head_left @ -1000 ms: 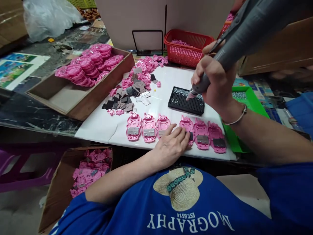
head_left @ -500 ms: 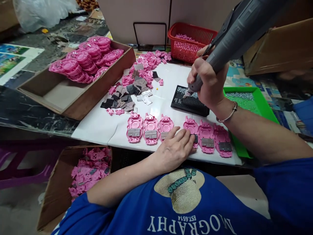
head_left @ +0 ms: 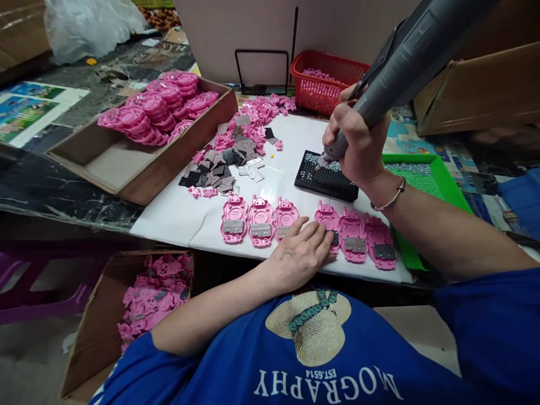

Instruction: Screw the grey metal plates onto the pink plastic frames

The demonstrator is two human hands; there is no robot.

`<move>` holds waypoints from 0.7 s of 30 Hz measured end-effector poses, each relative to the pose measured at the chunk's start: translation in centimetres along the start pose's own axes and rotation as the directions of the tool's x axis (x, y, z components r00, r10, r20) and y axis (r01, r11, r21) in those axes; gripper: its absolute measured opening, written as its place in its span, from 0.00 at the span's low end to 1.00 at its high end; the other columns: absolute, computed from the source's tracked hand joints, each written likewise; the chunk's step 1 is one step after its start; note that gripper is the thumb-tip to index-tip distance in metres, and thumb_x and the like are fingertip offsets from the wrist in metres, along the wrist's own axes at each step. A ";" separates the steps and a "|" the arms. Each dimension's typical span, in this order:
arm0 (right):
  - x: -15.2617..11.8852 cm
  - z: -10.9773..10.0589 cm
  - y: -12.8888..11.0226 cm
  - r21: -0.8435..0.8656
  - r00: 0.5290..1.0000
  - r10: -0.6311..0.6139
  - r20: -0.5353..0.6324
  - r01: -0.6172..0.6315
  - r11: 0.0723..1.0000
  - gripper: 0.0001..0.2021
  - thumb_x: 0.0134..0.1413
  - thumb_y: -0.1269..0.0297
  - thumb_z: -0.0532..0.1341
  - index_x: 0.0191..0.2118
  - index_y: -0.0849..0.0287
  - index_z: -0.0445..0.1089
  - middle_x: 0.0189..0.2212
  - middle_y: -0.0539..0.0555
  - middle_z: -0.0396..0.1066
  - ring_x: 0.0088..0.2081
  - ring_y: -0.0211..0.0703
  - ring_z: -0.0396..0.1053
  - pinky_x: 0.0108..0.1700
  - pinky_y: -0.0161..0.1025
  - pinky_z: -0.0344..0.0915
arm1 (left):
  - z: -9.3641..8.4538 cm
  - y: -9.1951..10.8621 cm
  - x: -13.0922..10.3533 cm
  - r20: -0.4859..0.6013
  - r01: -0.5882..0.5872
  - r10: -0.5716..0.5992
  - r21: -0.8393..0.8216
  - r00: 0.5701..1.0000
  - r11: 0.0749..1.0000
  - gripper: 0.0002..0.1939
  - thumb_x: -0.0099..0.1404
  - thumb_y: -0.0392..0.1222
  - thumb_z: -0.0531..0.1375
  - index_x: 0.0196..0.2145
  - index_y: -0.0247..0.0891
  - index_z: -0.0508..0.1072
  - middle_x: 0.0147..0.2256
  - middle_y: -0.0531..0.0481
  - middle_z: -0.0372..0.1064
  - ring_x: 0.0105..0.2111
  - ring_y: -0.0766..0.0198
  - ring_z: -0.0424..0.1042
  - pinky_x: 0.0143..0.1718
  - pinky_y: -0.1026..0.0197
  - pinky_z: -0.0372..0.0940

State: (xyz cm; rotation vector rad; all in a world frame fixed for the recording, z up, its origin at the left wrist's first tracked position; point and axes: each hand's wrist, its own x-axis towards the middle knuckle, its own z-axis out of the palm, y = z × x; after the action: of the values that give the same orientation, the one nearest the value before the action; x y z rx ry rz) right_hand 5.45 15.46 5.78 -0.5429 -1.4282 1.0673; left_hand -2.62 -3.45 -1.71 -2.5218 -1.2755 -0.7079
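My right hand (head_left: 360, 140) is wrapped round a grey electric screwdriver (head_left: 405, 67), tilted with its tip down at the black perforated screw tray (head_left: 329, 183). Small silvery screws lie across that tray; whether the tip touches one is too small to tell. My left hand (head_left: 301, 250) lies flat with fingers stretched out, over the gap in a row of pink plastic shells. Its fingertips touch a pink shell (head_left: 327, 215) with a dark plate, and the hand partly covers another pink shell (head_left: 287, 212) on its left. Several shells in the row carry grey metal plates (head_left: 260, 229).
Loose grey plates (head_left: 217, 174) and small pink parts (head_left: 264, 112) are heaped behind the row. A cardboard tray (head_left: 139, 185) holds stacked shells at left. A red basket (head_left: 310, 93) stands behind, a green tray (head_left: 453, 185) at right, and a cardboard box (head_left: 90, 320) of pink parts lower left.
The view has shifted slightly. The screwdriver tip stays over the black screw tray, and my left hand keeps its place on the row of shells.
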 end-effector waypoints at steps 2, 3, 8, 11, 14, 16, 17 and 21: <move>-0.1 0.1 -1.4 0.032 1.000 -0.027 -0.012 0.027 0.999 0.16 0.43 0.50 0.68 0.34 0.47 0.63 0.21 0.42 0.59 0.18 0.35 0.54 0.22 0.39 0.57 | 0.0 0.0 0.1 -0.001 0.004 -0.004 -0.010 1.000 1.000 0.17 0.73 0.46 0.56 0.50 0.30 0.72 0.47 0.40 0.75 0.48 0.56 0.72 0.56 0.49 0.62; -0.3 0.1 -2.2 0.049 0.999 -0.034 -0.006 0.034 0.998 0.15 0.43 0.52 0.69 0.34 0.47 0.64 0.22 0.43 0.60 0.19 0.35 0.56 0.22 0.39 0.57 | 0.0 0.0 0.1 -0.004 0.006 -0.006 -0.013 1.000 1.000 0.17 0.73 0.46 0.55 0.50 0.30 0.72 0.46 0.40 0.76 0.47 0.57 0.72 0.56 0.50 0.62; -3.0 -0.6 -5.7 0.108 0.998 -0.022 0.061 0.015 0.994 0.11 0.46 0.58 0.70 0.34 0.49 0.68 0.20 0.44 0.57 0.17 0.35 0.58 0.18 0.39 0.54 | 0.1 -0.1 0.1 -0.034 0.000 -0.001 -0.022 0.999 1.000 0.16 0.73 0.46 0.56 0.50 0.29 0.72 0.46 0.41 0.76 0.48 0.57 0.72 0.57 0.49 0.61; -5.1 -1.4 -6.0 0.123 0.996 0.044 0.078 -0.054 0.991 0.11 0.46 0.59 0.71 0.35 0.50 0.70 0.19 0.43 0.58 0.17 0.35 0.59 0.18 0.39 0.56 | 0.2 -0.1 0.1 -0.023 0.004 -0.005 -0.028 1.000 1.000 0.16 0.73 0.45 0.56 0.49 0.30 0.72 0.46 0.41 0.76 0.47 0.58 0.72 0.57 0.49 0.61; -6.2 -2.1 -5.3 0.111 0.994 0.090 0.067 -0.097 0.989 0.13 0.44 0.57 0.71 0.35 0.47 0.70 0.20 0.43 0.61 0.16 0.36 0.59 0.19 0.41 0.59 | 0.1 -0.1 0.1 -0.017 0.007 -0.007 -0.016 1.000 1.000 0.16 0.74 0.46 0.55 0.50 0.31 0.72 0.46 0.42 0.76 0.47 0.58 0.72 0.57 0.49 0.61; -6.5 -2.3 -4.7 0.119 0.995 0.071 0.065 -0.078 0.990 0.13 0.45 0.57 0.71 0.36 0.46 0.70 0.22 0.44 0.62 0.16 0.37 0.59 0.18 0.42 0.58 | 0.1 -0.1 0.1 -0.008 0.007 -0.007 -0.012 1.000 1.000 0.16 0.74 0.46 0.55 0.50 0.31 0.72 0.47 0.42 0.76 0.47 0.58 0.72 0.57 0.49 0.61; -6.5 -2.4 -4.5 0.116 0.996 0.062 0.071 -0.070 0.991 0.12 0.47 0.57 0.71 0.37 0.46 0.69 0.23 0.44 0.63 0.17 0.37 0.60 0.19 0.42 0.58 | 0.1 -0.1 0.1 -0.003 0.008 -0.008 -0.013 1.000 1.000 0.16 0.74 0.46 0.55 0.50 0.31 0.72 0.47 0.42 0.76 0.48 0.58 0.72 0.57 0.49 0.61; -6.3 -2.5 -4.0 0.089 0.994 0.051 0.099 -0.060 0.994 0.13 0.49 0.55 0.70 0.37 0.48 0.68 0.22 0.44 0.62 0.17 0.37 0.59 0.19 0.41 0.57 | 0.1 -0.1 0.0 -0.001 0.011 -0.011 -0.022 1.000 1.000 0.16 0.73 0.46 0.56 0.51 0.31 0.72 0.48 0.42 0.76 0.49 0.58 0.72 0.58 0.48 0.61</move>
State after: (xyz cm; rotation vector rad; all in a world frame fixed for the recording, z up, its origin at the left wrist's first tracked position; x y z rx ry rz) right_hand 9.97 9.04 5.56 -0.4728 -1.4473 1.2114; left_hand -2.67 -3.33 -1.80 -2.5335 -1.2893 -0.7290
